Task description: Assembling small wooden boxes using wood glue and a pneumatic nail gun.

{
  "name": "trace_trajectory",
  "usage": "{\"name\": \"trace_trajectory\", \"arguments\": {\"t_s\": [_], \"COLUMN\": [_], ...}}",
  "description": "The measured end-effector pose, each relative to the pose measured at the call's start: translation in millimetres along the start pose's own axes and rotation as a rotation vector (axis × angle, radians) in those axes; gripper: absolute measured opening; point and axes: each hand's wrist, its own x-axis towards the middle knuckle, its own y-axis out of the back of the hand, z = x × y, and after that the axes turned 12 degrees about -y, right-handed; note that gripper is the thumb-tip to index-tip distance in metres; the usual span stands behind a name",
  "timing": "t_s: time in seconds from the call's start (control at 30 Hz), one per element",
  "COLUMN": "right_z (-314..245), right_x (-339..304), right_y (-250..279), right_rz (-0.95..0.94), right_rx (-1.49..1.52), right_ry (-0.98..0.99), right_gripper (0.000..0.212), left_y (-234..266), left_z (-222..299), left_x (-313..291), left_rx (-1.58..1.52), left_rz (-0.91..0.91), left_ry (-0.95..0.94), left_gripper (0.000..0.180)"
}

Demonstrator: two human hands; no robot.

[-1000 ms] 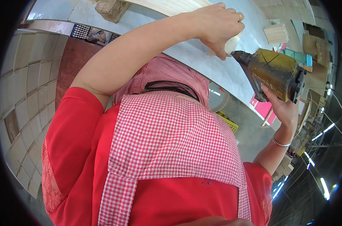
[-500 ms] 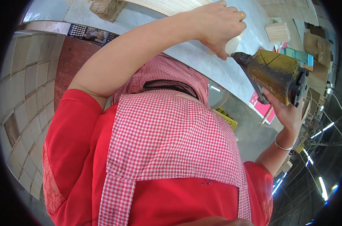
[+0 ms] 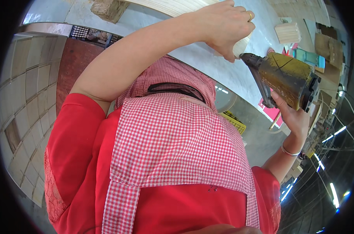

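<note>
Over the white bench (image 3: 249, 76), my right hand (image 3: 293, 113) wraps one yellow-and-black nail gun (image 3: 284, 72), lettering (image 3: 280, 88) along its side, my left hand (image 3: 227, 29) clasping one pale board (image 3: 241, 46)!

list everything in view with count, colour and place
nail gun: 1, yellow and black, right hand
pale wood: count unclear, cream, under left hand
worktop: 1, whitish, upper middle
wrapped block: 1, brown, upper left
wood block: 1, cream, upper right
plastic item: 1, teal, upper right
wooden panels: many, tan, left side
unclear item: 1, yellow, right of centre
lights: several, white, far right
apron: 1, red check, worn
shirt: 1, red, under apron
bracelet: 1, silver, near right hand
left hand: 1, ungloved, on pale wood
right hand: 1, ungloved, on nail gun
</note>
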Motion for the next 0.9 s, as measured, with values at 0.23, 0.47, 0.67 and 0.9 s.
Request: {"name": "trace_trajectory", "arguments": {"t_s": [0.23,0.47,0.67,0.9], "right_z": [3,12,-8,-5], "right_x": [8,21,39,53], "right_y": [6,14,14,15], "right_rz": [-0.056,-0.009,0.117,0.070], "right_rx": [-0.036,-0.094,-0.047,0.040], "right_ry": [0.020,0.153,0.021,0.015], "right_gripper": [0.041,0.038,0.041,0.041], "left_y": [-8,-24,-38,-36], "left_z": [-4,-2,-8,-6], "left_x": [0,-5,-3,-2], "left_rx": [0.056,0.168,0.202,0.168], "left_rz": [0.047,0.044,0.126,0.088], "left_ry": [-0.011,0.093,0.082,0.102], "left_gripper": [0.063,0.069,0.072,0.073]}}
